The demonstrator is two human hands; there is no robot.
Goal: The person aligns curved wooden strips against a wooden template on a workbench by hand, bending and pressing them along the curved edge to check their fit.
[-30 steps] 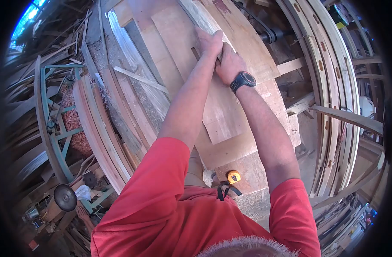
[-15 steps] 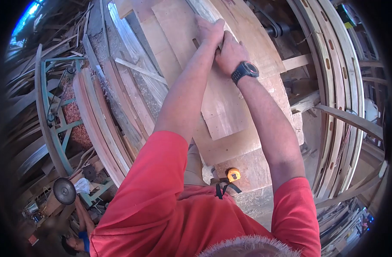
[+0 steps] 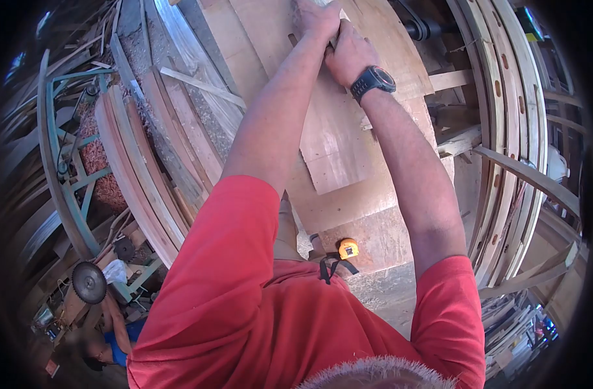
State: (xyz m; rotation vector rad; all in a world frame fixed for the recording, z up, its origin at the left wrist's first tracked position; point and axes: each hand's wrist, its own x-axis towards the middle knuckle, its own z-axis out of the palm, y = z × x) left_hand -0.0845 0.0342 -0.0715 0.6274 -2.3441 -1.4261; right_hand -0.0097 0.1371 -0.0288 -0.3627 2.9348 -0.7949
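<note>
Both hands are at the top of the view, close together over plywood sheets [image 3: 338, 168]. My left hand [image 3: 317, 21] is closed on a pale strip of wood [image 3: 337, 9], which runs out past the top edge. Just behind it, to the right, my right hand [image 3: 352, 57] is wrapped round the same strip; its fingertips are hidden. A dark watch [image 3: 374, 82] is on the right wrist. An orange tape measure [image 3: 348, 249] lies on the near end of the work surface, close to my waist.
Long boards [image 3: 138, 162] lie on the left beside a green metal frame [image 3: 82, 201] with shavings. Slotted wooden beams [image 3: 504, 129] curve along the right. At lower left are a circular saw blade [image 3: 89, 282] and another person's arm [image 3: 118, 327].
Both hands have shifted slightly farther up the view along with the wood strip. The surroundings have moved a little in the view as my head shifted.
</note>
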